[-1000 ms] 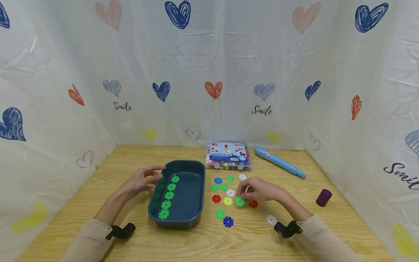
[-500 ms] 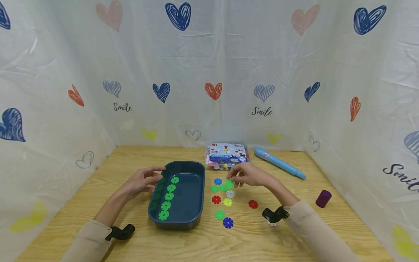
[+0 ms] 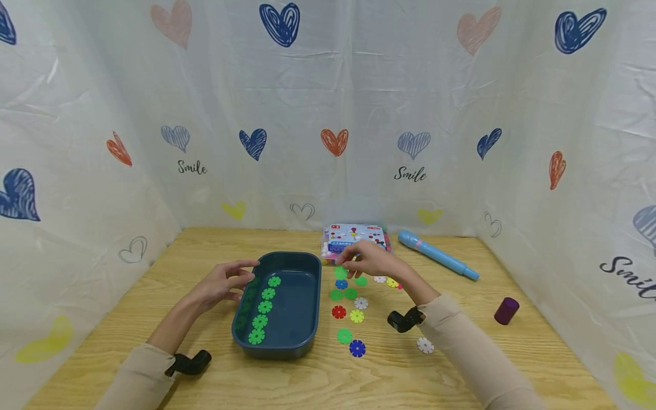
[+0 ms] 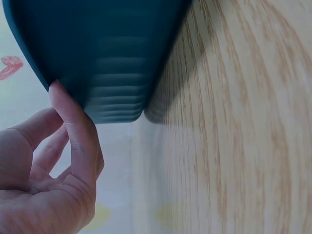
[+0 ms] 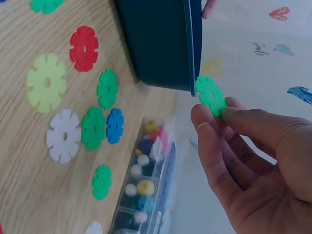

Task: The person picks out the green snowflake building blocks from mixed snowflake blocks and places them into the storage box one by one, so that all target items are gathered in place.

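A dark blue tray (image 3: 317, 307) has a row of several green notched discs (image 3: 265, 307) along its left side. My left hand (image 3: 219, 287) is at the tray's left rim, fingers loosely bent and a fingertip touching the edge in the left wrist view. With thumb and fingers, my right hand (image 3: 371, 261) pinches a green notched disc (image 5: 209, 95), raised just beyond the tray's far right corner. Below that hand, loose discs lie on the wooden table, among them a blue disc (image 3: 341, 284), a red disc (image 3: 339, 312) and a yellow disc (image 3: 357, 316).
Behind the right hand stands a clear compartment box (image 5: 141, 187) of coloured beads, its printed label partly covered. A light blue tube (image 3: 438, 254) lies at the back right. A purple cylinder (image 3: 507, 311) is near the right side. A heart-print curtain (image 3: 287, 188) encloses the table.
My right hand has lifted the green disc from among the loose pieces and carried it left and away, toward the tray. The left hand has stayed at the rim.
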`<state>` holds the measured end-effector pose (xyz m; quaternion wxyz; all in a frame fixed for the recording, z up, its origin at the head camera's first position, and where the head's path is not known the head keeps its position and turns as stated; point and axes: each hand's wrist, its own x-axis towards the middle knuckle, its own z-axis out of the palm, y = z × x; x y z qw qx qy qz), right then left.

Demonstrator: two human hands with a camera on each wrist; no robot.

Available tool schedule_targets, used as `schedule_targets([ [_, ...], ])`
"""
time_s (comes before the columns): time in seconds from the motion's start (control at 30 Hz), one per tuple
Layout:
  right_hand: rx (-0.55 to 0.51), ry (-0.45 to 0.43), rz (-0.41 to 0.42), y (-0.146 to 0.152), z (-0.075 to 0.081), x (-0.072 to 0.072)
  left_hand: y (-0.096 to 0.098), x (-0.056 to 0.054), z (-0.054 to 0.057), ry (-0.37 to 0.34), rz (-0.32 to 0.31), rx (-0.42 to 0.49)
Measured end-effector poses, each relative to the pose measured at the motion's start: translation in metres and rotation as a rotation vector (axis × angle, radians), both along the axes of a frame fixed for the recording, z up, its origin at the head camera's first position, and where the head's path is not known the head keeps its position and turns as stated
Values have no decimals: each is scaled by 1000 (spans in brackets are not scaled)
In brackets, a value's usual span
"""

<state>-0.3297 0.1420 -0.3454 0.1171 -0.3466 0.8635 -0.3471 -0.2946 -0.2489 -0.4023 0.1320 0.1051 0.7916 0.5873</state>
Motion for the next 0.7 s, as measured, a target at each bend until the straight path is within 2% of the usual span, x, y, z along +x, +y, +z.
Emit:
schedule_targets([
  [0.4, -71, -54, -7, -32, -4, -20, 0, 0, -1, 0, 2, -3],
  [0.7, -33, -54, -76, -62, 0, -26, 0, -1, 0, -8, -3, -5],
])
